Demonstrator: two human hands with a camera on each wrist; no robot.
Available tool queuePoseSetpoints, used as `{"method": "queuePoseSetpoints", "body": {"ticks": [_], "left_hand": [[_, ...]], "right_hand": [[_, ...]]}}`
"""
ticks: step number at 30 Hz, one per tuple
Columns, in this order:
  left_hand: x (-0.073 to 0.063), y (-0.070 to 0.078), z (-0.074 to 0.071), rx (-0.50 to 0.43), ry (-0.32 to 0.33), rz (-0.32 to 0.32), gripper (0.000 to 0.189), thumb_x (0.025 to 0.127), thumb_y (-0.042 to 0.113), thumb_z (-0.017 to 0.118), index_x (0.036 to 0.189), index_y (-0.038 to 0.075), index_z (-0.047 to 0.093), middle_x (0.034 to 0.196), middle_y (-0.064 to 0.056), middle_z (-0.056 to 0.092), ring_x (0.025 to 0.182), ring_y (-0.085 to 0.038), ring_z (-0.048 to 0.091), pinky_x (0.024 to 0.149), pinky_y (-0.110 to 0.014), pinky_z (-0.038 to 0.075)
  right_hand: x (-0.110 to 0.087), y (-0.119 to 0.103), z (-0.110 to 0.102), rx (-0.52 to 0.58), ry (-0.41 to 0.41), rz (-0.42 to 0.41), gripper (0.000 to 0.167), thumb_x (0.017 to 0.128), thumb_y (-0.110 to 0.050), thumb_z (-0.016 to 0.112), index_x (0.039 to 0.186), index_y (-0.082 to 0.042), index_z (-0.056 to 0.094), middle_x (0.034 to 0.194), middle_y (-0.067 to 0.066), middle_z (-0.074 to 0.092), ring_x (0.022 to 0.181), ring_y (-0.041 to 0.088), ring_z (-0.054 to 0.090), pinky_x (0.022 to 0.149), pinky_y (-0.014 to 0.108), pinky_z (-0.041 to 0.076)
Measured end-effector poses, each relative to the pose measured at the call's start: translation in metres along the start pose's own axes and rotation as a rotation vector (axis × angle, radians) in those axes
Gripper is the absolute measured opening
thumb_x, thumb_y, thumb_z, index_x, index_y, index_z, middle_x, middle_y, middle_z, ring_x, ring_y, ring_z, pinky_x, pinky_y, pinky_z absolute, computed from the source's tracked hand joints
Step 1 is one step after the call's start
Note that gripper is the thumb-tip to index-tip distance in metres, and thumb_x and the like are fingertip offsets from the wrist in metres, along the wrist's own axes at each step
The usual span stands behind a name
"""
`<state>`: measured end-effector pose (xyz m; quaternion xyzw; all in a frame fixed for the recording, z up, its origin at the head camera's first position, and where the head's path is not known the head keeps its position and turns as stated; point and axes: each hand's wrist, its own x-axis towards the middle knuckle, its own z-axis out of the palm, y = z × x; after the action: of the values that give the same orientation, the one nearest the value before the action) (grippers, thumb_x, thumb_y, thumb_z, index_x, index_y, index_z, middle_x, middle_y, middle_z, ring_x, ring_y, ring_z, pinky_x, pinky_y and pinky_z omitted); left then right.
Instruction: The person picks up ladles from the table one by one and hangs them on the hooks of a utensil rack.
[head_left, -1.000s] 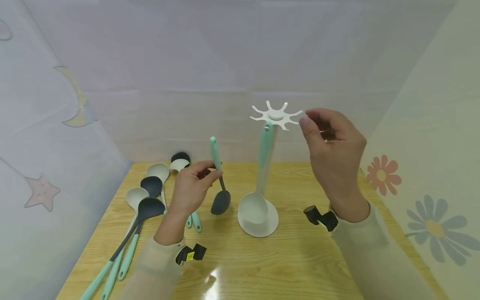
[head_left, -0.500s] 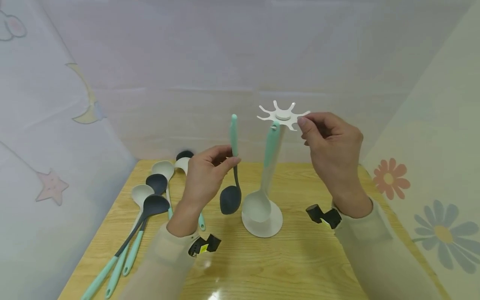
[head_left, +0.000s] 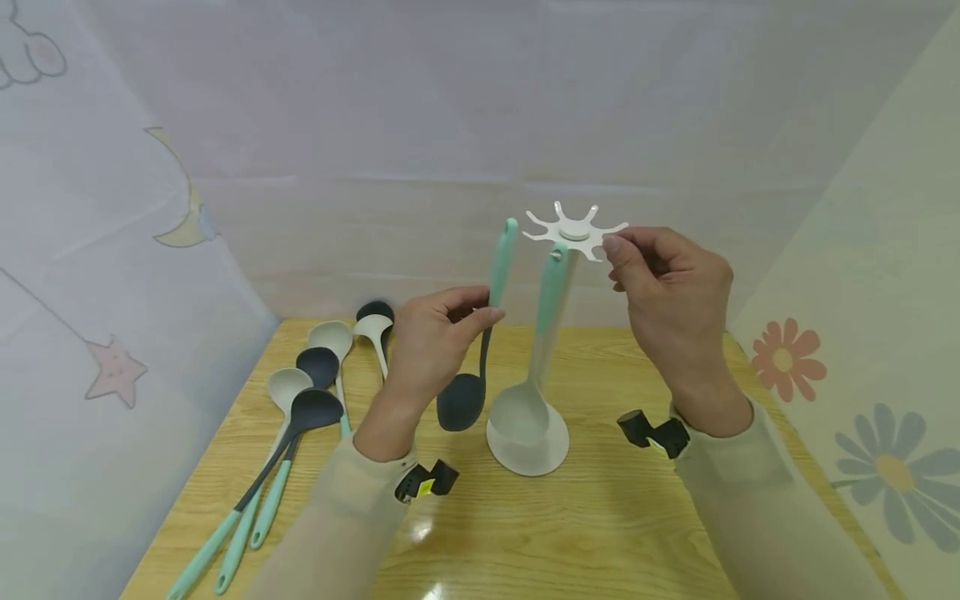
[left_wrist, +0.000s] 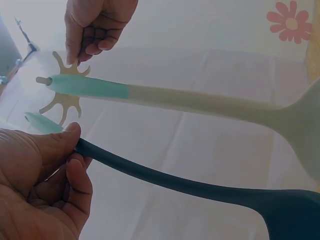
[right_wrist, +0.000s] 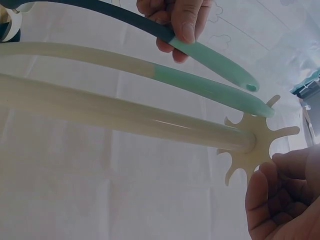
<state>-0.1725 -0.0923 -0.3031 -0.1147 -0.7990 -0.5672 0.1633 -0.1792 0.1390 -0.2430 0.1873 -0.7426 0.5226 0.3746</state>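
The left hand pinches a dark ladle between thumb and fingers where its smooth mint handle meets the slim, curved neck; the ladle hangs nearly upright, round bowl lowest, just left of the rack and apart from it. The right hand pinches one of the rack's flat, blunt-tipped arms, which spread like a flower from a low disc atop a glossy, cylindrical post. On another arm hangs a pale ladle, the arm's tip through the hole in its mint handle, its deep, matte bowl in front of the rack's round base. Further left, more mint-handled utensils, dark and pale, lie overlapping on the wood-grained table. Creased cloth rises behind.
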Motion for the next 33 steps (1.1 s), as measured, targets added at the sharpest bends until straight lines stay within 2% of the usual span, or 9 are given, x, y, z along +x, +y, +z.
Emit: {"method": "queuePoseSetpoints", "body": {"ticks": [5, 12, 20, 33], "left_hand": [[0.0020, 0.0011, 0.0021, 0.020, -0.017, 0.005, 0.026, 0.094, 0.023, 0.082, 0.118, 0.014, 0.082, 0.098, 0.000, 0.081, 0.087, -0.013, 0.074, 0.071, -0.032, 0.057], [0.0027, 0.0017, 0.0036, -0.001, -0.033, 0.000, 0.025, 0.094, 0.021, 0.082, 0.118, 0.012, 0.082, 0.100, -0.001, 0.081, 0.093, -0.014, 0.075, 0.080, -0.033, 0.061], [0.0036, 0.0025, 0.0056, -0.006, -0.050, -0.005, 0.026, 0.095, 0.020, 0.082, 0.119, 0.011, 0.081, 0.102, -0.001, 0.081, 0.095, -0.015, 0.076, 0.082, -0.035, 0.062], [0.0053, 0.0045, 0.0059, 0.005, -0.082, -0.025, 0.028, 0.096, 0.020, 0.080, 0.122, 0.011, 0.080, 0.106, -0.003, 0.080, 0.096, -0.016, 0.076, 0.081, -0.034, 0.062]], "right_hand": [[-0.0014, -0.0008, 0.0002, 0.007, 0.004, 0.010, 0.016, 0.097, -0.006, 0.076, 0.094, 0.009, 0.078, 0.073, -0.021, 0.068, 0.059, 0.007, 0.063, 0.061, 0.015, 0.053], [-0.0015, -0.0001, 0.0004, 0.005, 0.006, 0.002, 0.016, 0.098, -0.006, 0.076, 0.095, 0.010, 0.077, 0.074, -0.023, 0.068, 0.059, 0.008, 0.063, 0.062, 0.015, 0.053], [-0.0010, 0.0020, -0.0002, -0.006, 0.007, -0.021, 0.017, 0.098, -0.007, 0.076, 0.096, 0.010, 0.077, 0.075, -0.023, 0.067, 0.060, 0.007, 0.063, 0.062, 0.015, 0.053], [-0.0019, 0.0023, -0.0015, 0.005, 0.012, -0.009, 0.017, 0.098, -0.008, 0.076, 0.096, 0.009, 0.078, 0.074, -0.021, 0.068, 0.059, 0.005, 0.063, 0.062, 0.015, 0.054]]}}
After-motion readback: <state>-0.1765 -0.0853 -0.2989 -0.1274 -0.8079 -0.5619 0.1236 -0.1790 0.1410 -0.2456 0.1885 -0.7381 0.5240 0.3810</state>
